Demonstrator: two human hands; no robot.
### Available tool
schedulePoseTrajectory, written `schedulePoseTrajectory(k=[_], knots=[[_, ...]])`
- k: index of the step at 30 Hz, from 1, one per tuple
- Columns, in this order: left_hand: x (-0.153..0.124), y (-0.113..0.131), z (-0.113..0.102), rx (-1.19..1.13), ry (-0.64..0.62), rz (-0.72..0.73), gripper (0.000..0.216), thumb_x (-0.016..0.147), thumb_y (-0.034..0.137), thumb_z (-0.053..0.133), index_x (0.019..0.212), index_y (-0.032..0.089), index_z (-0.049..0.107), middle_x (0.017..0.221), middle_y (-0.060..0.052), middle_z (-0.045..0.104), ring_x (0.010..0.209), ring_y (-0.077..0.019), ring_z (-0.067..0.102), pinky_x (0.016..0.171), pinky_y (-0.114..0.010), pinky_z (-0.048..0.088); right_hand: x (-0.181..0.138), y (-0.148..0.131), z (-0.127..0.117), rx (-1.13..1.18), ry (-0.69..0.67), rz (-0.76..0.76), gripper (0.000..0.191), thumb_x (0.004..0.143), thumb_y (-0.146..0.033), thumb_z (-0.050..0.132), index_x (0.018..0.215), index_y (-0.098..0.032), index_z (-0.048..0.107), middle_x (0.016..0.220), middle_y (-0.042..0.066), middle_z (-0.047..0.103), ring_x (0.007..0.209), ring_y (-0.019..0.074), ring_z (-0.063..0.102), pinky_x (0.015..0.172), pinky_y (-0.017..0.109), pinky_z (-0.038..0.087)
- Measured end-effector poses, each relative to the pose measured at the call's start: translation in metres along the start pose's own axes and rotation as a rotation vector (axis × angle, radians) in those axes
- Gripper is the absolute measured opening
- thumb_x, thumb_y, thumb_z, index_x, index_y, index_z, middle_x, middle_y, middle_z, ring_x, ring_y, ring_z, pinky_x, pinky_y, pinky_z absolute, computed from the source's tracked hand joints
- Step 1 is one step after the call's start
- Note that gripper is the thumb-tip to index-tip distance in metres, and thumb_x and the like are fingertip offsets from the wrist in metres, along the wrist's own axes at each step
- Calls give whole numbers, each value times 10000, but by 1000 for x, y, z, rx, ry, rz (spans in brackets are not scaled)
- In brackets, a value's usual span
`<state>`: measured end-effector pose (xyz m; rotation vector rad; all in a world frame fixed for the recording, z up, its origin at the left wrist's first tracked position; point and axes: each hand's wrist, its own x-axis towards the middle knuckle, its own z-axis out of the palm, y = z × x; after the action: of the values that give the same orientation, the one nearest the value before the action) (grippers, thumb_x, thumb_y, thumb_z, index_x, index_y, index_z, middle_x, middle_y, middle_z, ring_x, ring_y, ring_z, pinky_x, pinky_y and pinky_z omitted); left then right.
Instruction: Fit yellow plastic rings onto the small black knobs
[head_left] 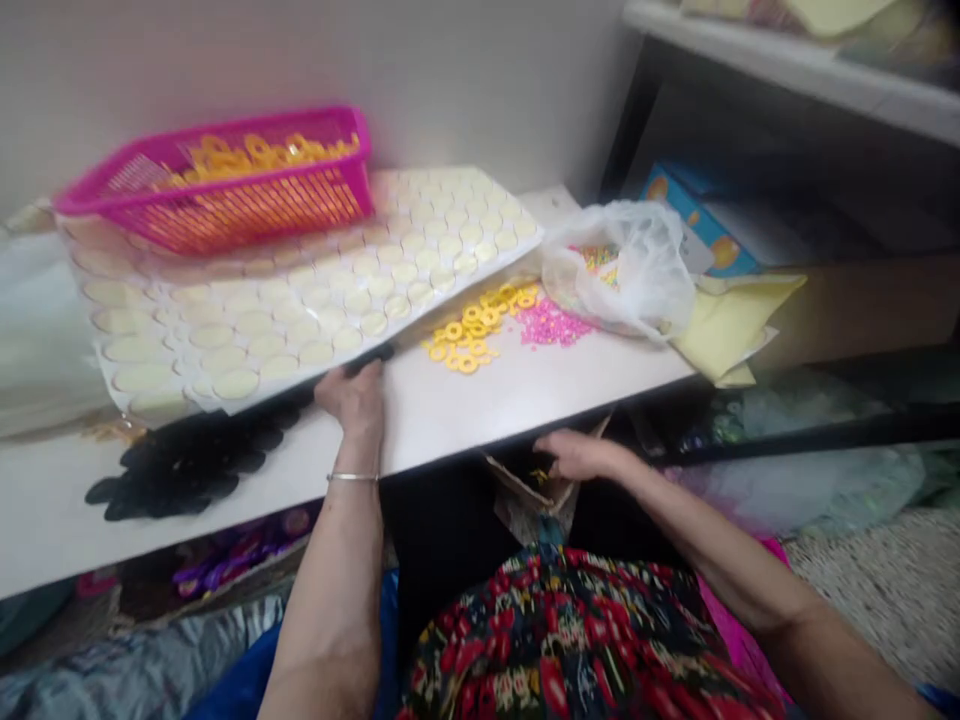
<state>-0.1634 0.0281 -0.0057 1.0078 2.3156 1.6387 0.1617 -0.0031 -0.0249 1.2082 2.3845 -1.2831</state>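
My left hand (354, 397) rests on the white table (480, 400), its fingers closed over the end of a pile of black flat pieces (187, 462) just under the edge of a clear sheet of pale round stickers (300, 290). My right hand (581, 456) is below the table's front edge, over a small cardboard box (525, 490) in my lap. Its fingers are curled and partly hidden, so what they hold is unclear. A heap of yellow rings (476, 325) and a patch of pink beads (551, 325) lie on the table ahead of me.
A pink basket (225, 185) of yellow rings sits on the sticker sheet at the back left. At the right a white plastic bag (626, 265), yellow paper (731, 320) and a blue box (694, 220) lie under a shelf (795, 65). Bags lie on the floor.
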Motion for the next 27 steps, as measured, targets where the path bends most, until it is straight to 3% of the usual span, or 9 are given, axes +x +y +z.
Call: schedulePoseTrajectory(k=[4, 7, 10, 12, 14, 16, 21, 27], knots=[[-1, -8, 7, 34, 25, 28, 316, 582, 328, 639, 787, 88, 650, 654, 18, 561, 574, -87, 456, 552, -212, 393, -30, 15, -35, 544, 39, -96, 219, 668, -244, 628, 860, -139, 643, 672, 16, 637, 606, 136, 580, 562, 249, 448], [0, -8, 9, 53, -9, 15, 321, 587, 321, 637, 807, 89, 649, 676, 9, 574, 595, -95, 471, 555, -210, 395, -35, 18, -58, 714, 343, -85, 222, 704, -323, 616, 829, -139, 606, 559, -15, 559, 474, 99, 506, 480, 234, 404], [-8, 0, 8, 91, -34, -1, 308, 596, 288, 615, 827, 87, 649, 691, -1, 582, 625, -110, 493, 567, -217, 397, -22, 21, -74, 422, 776, -108, 164, 730, -296, 581, 782, -141, 588, 649, 15, 556, 564, 121, 507, 540, 260, 412], [-22, 6, 7, 112, -39, -6, 312, 597, 270, 604, 848, 89, 647, 700, -4, 589, 642, -116, 508, 575, -218, 398, -6, 25, -82, 82, 954, -109, 126, 726, -241, 558, 795, -138, 581, 827, 70, 573, 736, 177, 527, 656, 313, 433], [-43, 13, 6, 110, -63, 1, 305, 603, 267, 594, 851, 97, 647, 696, 2, 588, 637, -111, 511, 573, -213, 392, 11, 32, -87, -175, 960, -80, 115, 715, -194, 534, 804, -132, 570, 953, 111, 539, 843, 219, 505, 728, 356, 425], [-68, 19, 8, 101, -124, 11, 288, 614, 276, 587, 842, 112, 649, 680, 14, 580, 615, -101, 503, 563, -206, 382, 26, 38, -88, -282, 922, -50, 95, 730, -172, 491, 776, -131, 563, 933, 113, 516, 856, 226, 487, 748, 367, 412], [-117, 31, 17, 7, -326, 71, 287, 613, 292, 609, 856, 148, 659, 655, 29, 574, 605, -96, 503, 587, -208, 386, 38, 46, -80, -302, 1003, -36, 153, 776, -171, 426, 701, -141, 556, 805, 84, 507, 791, 203, 461, 704, 326, 377], [-144, 50, 41, -65, -563, 170, 252, 589, 277, 640, 815, 169, 660, 642, 32, 573, 604, -103, 507, 594, -221, 392, 27, 42, -75, -381, 976, -144, 227, 804, -141, 389, 697, -147, 588, 771, 73, 537, 759, 180, 482, 656, 276, 355]])
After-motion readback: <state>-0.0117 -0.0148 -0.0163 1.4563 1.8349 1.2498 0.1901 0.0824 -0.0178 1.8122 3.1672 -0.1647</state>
